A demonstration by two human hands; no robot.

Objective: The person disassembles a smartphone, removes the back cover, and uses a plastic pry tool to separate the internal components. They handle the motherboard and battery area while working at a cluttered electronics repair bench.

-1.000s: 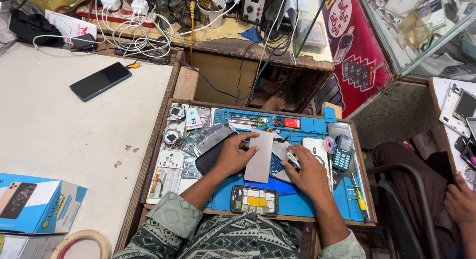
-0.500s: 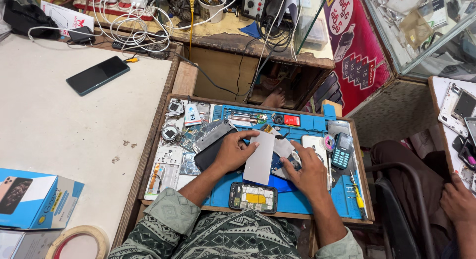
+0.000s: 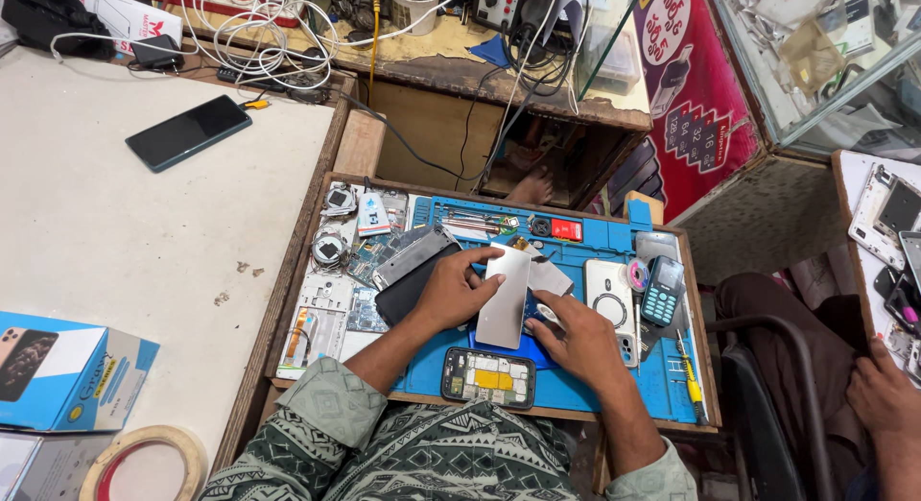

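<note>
Left hand (image 3: pixel 451 292): fingers pinching the silver back panel (image 3: pixel 506 295), tilting it over the blue repair mat (image 3: pixel 595 381).
Right hand (image 3: pixel 578 336): fingers curled at the panel's lower edge, steadying it; grip unclear.
Opened phone frame (image 3: pixel 487 376): lying near, within reach.

On the work mat (image 3: pixel 576 386), the metal panel (image 3: pixel 506 295) lies at centre. The opened phone frame (image 3: pixel 487 376) sits at its 6 o'clock, the keypad phone (image 3: pixel 662 290) at 3 o'clock, circuit boards (image 3: pixel 331 304) at 9 o'clock.
</note>
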